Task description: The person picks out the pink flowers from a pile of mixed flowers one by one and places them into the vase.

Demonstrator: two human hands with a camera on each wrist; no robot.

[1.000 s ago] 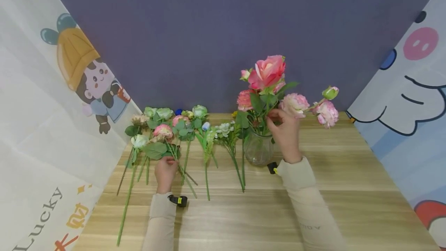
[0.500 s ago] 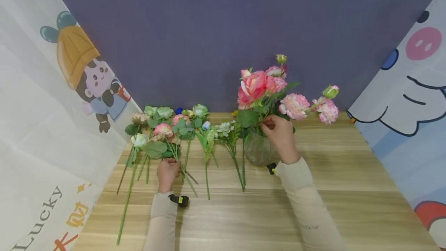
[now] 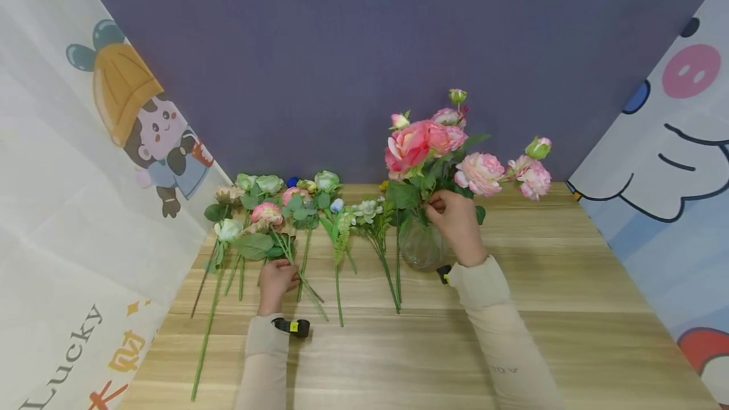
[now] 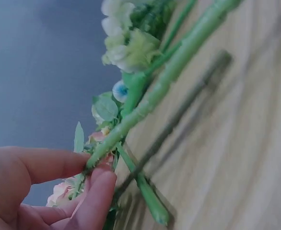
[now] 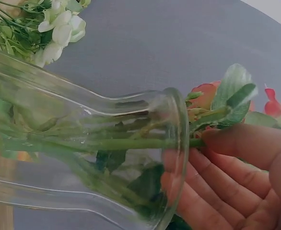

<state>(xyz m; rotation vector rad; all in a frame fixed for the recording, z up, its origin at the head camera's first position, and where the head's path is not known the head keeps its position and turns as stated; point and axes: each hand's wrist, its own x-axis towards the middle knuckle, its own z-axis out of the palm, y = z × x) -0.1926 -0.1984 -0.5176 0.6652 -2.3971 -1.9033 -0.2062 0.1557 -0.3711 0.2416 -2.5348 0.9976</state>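
Note:
My right hand [image 3: 457, 223] pinches a green stem [image 5: 131, 143] just above the rim of a clear glass vase [image 3: 420, 245]. That stem runs down inside the vase among others. Above the hand stands a large pink rose [image 3: 409, 147], leaning left, with paler pink blooms [image 3: 480, 173] spreading to the right. My left hand [image 3: 277, 285] pinches another green stem [image 4: 152, 98] between thumb and fingers, low over the table at the left. Close to it lie a pink-and-white flower [image 3: 266, 214] and a broad green leaf [image 3: 254, 245].
Several loose flowers lie across the left and middle of the wooden table [image 3: 364, 366], among them a white rose [image 3: 229, 230], pale green roses [image 3: 326, 181] and a white bunch [image 3: 367, 211]. A dark panel [image 3: 342, 68] rises behind, with printed sheets at both sides.
My right hand has moved down and left, and the large pink rose has dropped and tilted left, uncovering blooms behind it. My left hand has shifted slightly right with its stem.

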